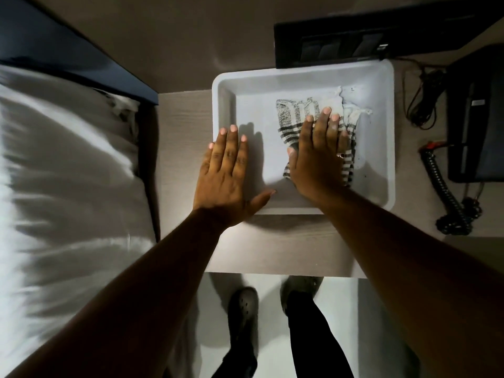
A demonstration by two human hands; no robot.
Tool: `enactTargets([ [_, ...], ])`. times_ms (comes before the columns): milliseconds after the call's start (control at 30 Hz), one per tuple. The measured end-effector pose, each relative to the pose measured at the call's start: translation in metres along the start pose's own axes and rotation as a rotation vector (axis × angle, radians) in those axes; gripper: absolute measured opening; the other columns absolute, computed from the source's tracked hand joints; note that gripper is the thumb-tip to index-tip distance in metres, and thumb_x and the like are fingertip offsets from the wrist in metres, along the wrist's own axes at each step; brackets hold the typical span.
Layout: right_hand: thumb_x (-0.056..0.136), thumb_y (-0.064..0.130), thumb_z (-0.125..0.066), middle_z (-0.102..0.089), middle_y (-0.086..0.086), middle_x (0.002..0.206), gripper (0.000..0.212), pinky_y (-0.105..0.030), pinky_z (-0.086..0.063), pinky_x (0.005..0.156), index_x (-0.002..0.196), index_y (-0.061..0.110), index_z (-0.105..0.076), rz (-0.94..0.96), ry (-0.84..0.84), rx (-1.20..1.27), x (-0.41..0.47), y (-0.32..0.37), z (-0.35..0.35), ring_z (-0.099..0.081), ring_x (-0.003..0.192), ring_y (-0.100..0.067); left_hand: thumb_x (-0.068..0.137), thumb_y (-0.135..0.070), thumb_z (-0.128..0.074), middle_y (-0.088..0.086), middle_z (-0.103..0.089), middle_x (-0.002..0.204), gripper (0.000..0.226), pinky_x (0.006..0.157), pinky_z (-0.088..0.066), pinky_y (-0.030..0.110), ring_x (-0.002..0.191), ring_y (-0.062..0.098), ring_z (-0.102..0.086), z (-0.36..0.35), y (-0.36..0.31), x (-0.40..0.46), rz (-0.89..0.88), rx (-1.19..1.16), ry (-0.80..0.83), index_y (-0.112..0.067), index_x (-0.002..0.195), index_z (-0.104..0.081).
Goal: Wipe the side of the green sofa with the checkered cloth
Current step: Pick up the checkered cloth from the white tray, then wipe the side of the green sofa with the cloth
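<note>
The checkered cloth (294, 115), white with dark stripes, lies crumpled inside a white plastic tray (381, 132) on a pale wooden tabletop. My right hand (319, 156) rests flat on top of the cloth with fingers spread, pressing on it rather than gripping. My left hand (226, 170) lies open over the tray's front left rim, fingers apart, holding nothing. No green sofa is in view.
A bed with white bedding (68, 186) and a dark headboard (68, 50) is on the left. A black telephone (474, 118) with a coiled cord (444, 192) sits on the right. A black panel (341, 42) stands behind the tray. My feet in dark shoes (242, 309) stand on the floor below.
</note>
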State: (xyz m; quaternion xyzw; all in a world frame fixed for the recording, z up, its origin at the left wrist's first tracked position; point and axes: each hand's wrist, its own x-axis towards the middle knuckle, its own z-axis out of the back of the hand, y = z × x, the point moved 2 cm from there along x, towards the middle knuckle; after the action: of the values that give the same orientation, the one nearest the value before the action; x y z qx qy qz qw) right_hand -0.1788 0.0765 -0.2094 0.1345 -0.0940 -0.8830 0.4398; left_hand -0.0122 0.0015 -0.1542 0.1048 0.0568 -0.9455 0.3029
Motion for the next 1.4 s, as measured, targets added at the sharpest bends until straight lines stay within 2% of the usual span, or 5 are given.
enactTargets([
  [200,0.097,0.021,-0.037,-0.024,-0.021,0.158,0.048,-0.05,-0.011,0.121,0.144,0.008,-0.034,-0.131,0.02,0.446,0.005,-0.007,0.023,-0.016,0.148,-0.033,0.088,-0.082,-0.016,0.023,-0.007,0.167,0.108,0.127,-0.002,0.048,0.156,0.038,-0.004,-0.002,0.0,0.0,-0.003,-0.018,0.005,0.001,0.158,-0.012],
  [267,0.095,0.024,-0.04,-0.068,-0.02,0.114,0.04,-0.042,-0.053,0.091,0.13,0.008,-0.051,-0.321,-0.04,0.93,-0.008,-0.007,0.055,-0.064,0.107,-0.03,0.086,-0.084,-0.007,0.021,-0.003,0.168,0.11,0.126,0.002,0.046,0.156,0.036,0.0,-0.001,0.0,-0.002,0.002,-0.031,0.017,0.0,0.158,-0.008],
  [367,0.095,0.016,-0.043,-0.058,0.008,0.047,0.018,-0.02,-0.045,0.042,0.086,0.009,-0.057,-0.546,-0.251,1.459,-0.045,-0.014,0.101,-0.056,0.041,-0.012,0.08,-0.087,0.006,0.019,0.005,0.168,0.116,0.127,0.002,0.046,0.156,0.034,0.005,0.001,0.001,-0.001,0.01,-0.053,0.03,-0.002,0.159,0.0],
  [567,0.092,0.03,-0.047,-0.064,-0.008,0.128,0.039,-0.043,-0.047,0.103,0.128,0.017,-0.055,-0.727,-0.524,1.858,-0.153,-0.032,0.181,-0.062,0.117,-0.025,0.081,-0.087,-0.009,0.019,0.008,0.168,0.113,0.128,0.0,0.051,0.156,0.034,0.007,0.029,-0.013,-0.009,-0.044,-0.134,0.05,-0.006,0.159,0.003],
  [1400,0.096,0.036,-0.038,-0.071,-0.003,0.115,0.042,-0.042,-0.052,0.096,0.126,0.016,-0.06,-1.042,-2.176,1.759,-0.793,-0.09,0.233,-0.064,0.113,-0.023,0.098,-0.071,-0.02,0.027,-0.027,0.161,0.086,0.118,-0.031,0.055,0.149,0.043,-0.029,0.09,-0.491,-0.348,-1.5,0.0,-0.024,-0.007,0.153,-0.036],
])
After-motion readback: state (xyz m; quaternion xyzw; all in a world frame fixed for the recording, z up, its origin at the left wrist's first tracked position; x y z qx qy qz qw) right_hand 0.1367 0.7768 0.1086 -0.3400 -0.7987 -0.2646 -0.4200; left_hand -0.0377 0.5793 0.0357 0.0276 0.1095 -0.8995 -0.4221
